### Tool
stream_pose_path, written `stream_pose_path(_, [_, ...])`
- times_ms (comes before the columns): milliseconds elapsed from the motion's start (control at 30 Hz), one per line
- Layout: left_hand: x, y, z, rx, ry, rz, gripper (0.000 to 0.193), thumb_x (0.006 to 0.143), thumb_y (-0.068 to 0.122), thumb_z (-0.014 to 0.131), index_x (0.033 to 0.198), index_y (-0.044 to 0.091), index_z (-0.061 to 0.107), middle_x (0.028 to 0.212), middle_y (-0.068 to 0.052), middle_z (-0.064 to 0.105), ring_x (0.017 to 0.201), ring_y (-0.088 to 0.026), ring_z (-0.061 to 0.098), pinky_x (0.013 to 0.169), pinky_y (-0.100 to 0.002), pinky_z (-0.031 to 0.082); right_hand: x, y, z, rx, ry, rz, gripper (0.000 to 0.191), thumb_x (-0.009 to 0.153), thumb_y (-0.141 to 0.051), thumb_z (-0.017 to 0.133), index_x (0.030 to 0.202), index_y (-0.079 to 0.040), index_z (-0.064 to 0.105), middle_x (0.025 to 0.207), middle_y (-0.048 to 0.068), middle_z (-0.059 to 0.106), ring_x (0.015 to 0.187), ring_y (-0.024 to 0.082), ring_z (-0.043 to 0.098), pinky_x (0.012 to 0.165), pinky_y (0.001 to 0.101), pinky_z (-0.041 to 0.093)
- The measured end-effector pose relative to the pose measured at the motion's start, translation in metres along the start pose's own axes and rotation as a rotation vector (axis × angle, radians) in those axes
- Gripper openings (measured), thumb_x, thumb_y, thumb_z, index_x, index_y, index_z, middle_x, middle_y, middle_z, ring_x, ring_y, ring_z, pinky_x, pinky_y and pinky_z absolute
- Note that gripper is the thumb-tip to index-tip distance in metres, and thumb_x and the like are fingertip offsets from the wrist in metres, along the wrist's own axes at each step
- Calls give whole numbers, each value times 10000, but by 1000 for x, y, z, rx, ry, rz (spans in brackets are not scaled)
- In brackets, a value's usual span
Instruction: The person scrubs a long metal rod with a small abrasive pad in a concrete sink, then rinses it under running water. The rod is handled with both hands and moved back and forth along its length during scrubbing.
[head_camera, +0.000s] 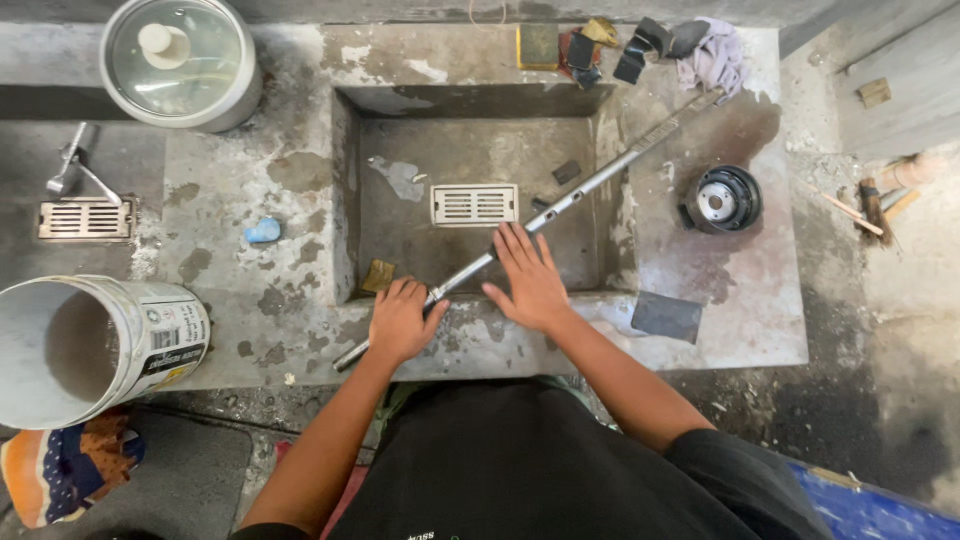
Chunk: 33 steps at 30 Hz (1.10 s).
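While the head view looks straight down, a long metal rod (560, 205) lies slantwise across a grey concrete sink (345, 200), its long axis running from the near left rim up to the far right corner beside a heap of rags (700, 50). At the near end, the left hand (402, 322) curls over the rod, fingers pressed together around it, pinning it to the rim. Just right of it, the right hand (530, 280) lies flat with fingers spread, palm down on the rod where it crosses into the basin. Both hands sit at the rod's near part; its far length is free. A drain grate (475, 204) lies just beyond the fingertips. A white bucket (90, 340) stands at near left, a black round part (722, 199) at right
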<state>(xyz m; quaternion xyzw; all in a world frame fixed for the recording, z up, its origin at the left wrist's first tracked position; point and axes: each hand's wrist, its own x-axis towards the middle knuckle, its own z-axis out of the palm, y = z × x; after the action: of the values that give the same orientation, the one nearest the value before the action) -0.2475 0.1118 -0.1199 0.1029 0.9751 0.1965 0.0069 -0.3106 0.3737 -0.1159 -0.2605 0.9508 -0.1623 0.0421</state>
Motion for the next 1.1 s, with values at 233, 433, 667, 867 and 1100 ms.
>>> stream_pose_path(233, [0, 1, -2, -6, -30, -25, 480, 959, 483, 594, 1029, 16, 682, 1161, -164, 687, 1240, -348, 546, 985, -509, 415, 10, 24, -5, -22, 80, 108, 869, 1013, -582, 452, 1620, 3, 239, 1713, 180, 204, 1604, 331, 146, 1286, 526, 119])
stream_pose_path(433, [1, 2, -2, -29, -18, -22, 489, 949, 486, 597, 1043, 13, 678, 1176, -176, 684, 1232, -350, 549, 973, -507, 419, 2, 1, 6, -19, -9, -5, 914, 961, -632, 468, 1592, -10, 246, 1691, 170, 213, 1576, 328, 147, 1245, 547, 109])
stream_pose_path(667, [0, -1, 3, 0, -52, -26, 498, 967, 488, 586, 1062, 8, 682, 1204, -189, 679, 1255, -356, 537, 1005, -511, 410, -2, 21, -4, 12, 85, 82, 914, 992, -616, 443, 1622, 8, 226, 1703, 189, 212, 1592, 335, 147, 1267, 537, 110])
stream_pose_path(867, [2, 0, 6, -9, -50, -13, 520, 963, 495, 586, 1081, -2, 680, 1218, -191, 678, 1254, -351, 541, 1006, -506, 408, 2, 4, 5, 31, 49, 46, 913, 993, -618, 460, 1608, 15, 226, 1695, 185, 206, 1582, 339, 142, 1262, 530, 102])
stream_pose_path(1100, [0, 2, 3, -7, -28, -26, 499, 967, 486, 584, 1050, 3, 677, 1209, -186, 679, 1226, -358, 553, 992, -503, 415, -2, 26, -12, 35, 72, 50, 903, 985, -576, 489, 1614, 18, 230, 1700, 195, 215, 1587, 348, 147, 1264, 524, 119])
